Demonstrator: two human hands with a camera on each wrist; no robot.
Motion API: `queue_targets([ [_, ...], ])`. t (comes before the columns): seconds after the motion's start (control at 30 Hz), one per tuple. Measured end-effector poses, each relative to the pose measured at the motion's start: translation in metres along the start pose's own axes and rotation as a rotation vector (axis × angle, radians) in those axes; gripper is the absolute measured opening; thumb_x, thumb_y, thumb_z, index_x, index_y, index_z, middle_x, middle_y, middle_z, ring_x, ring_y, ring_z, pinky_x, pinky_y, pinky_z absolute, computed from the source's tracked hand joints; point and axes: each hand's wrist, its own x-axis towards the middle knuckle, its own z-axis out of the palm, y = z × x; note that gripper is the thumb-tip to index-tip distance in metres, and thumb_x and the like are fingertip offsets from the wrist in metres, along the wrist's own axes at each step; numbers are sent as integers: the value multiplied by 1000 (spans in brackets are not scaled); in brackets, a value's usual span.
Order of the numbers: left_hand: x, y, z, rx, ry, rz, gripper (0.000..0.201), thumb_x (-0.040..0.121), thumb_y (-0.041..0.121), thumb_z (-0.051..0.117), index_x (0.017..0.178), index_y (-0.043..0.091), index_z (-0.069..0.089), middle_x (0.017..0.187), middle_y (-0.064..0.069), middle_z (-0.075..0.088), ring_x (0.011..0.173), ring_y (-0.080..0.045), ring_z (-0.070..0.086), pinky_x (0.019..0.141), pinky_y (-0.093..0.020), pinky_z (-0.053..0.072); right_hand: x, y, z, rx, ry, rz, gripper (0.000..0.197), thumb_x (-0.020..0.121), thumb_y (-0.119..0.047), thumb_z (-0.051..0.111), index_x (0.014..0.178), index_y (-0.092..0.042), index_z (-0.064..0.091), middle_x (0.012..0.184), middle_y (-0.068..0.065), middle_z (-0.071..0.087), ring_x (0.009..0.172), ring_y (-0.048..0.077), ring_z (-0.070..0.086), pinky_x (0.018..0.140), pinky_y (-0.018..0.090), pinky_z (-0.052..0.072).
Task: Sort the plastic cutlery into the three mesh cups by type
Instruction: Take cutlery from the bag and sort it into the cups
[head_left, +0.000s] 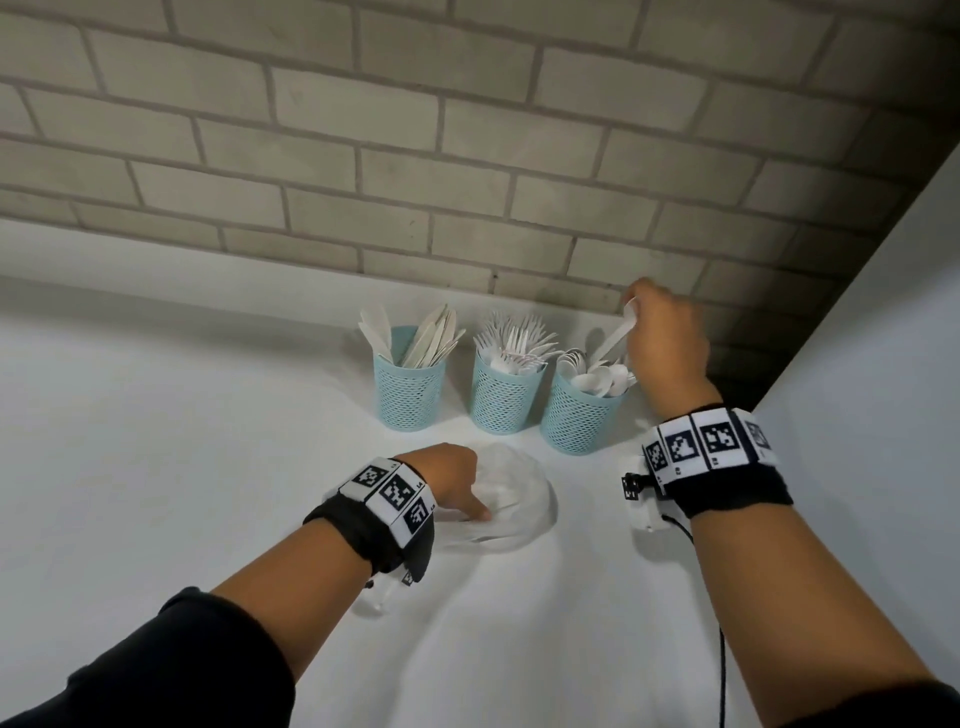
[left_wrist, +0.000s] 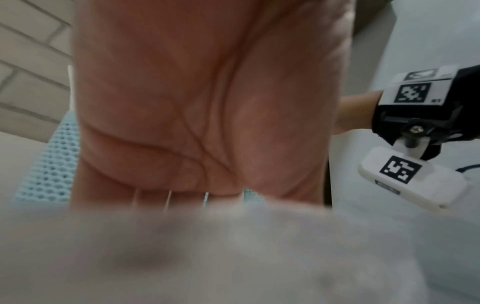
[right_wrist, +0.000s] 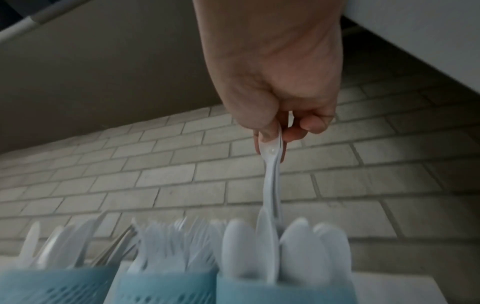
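Three blue mesh cups stand in a row by the wall: the left cup (head_left: 410, 387) holds knives, the middle cup (head_left: 503, 397) forks, the right cup (head_left: 579, 415) spoons. Above the right cup (right_wrist: 283, 288), my right hand (head_left: 667, 338) pinches the handle of a white spoon (head_left: 615, 335), its bowl end down among the spoons. The right wrist view shows thumb and fingers (right_wrist: 293, 133) on that spoon handle (right_wrist: 272, 174). My left hand (head_left: 457, 483) rests on a crumpled clear plastic bag (head_left: 519, 501) in front of the cups. Its palm (left_wrist: 202, 102) fills the left wrist view, and its fingertips are hidden behind the blurred bag.
A grey brick wall (head_left: 467, 156) rises directly behind the cups. A white panel (head_left: 883, 364) closes off the right side. A black cable (head_left: 721, 665) hangs from my right wrist over the white table (head_left: 156, 441). Bare table lies to the left.
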Motion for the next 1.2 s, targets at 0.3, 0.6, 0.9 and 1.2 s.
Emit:
queue_targets([
  [0.3, -3, -3, 6, -14, -32, -19, 53, 85, 47, 59, 123, 11, 53, 128, -5, 55, 116, -24, 53, 99, -34, 42, -19, -16, 27, -53, -542, 73, 32, 100, -18, 25, 122, -9, 47, 130, 16, 45, 121, 34, 33, 98, 43, 28],
  [0.6, 1, -2, 15, 39, -48, -35, 50, 82, 47, 64, 117, 13, 56, 126, -6, 54, 120, -30, 44, 103, -37, 37, -46, -49, 16, 617, -347, -113, 24, 90, 0, 49, 92, -13, 69, 96, 2, 66, 88, 20, 60, 84, 31, 48],
  [0.9, -1, 3, 23, -8, 37, -13, 44, 84, 41, 60, 115, 9, 56, 115, -6, 60, 107, -24, 57, 82, -28, 41, -97, -47, 63, 85, -996, -162, 30, 91, -11, 50, 113, -19, 67, 129, 4, 57, 115, 23, 54, 98, 31, 41],
  [1.2, -1, -1, 18, -39, -38, 12, 34, 85, 40, 60, 103, 12, 61, 107, -6, 60, 94, -20, 54, 84, -27, 41, -103, -37, 65, 114, -993, -94, 45, 89, 5, 44, 126, -16, 58, 136, 4, 51, 123, 21, 49, 99, 28, 38],
])
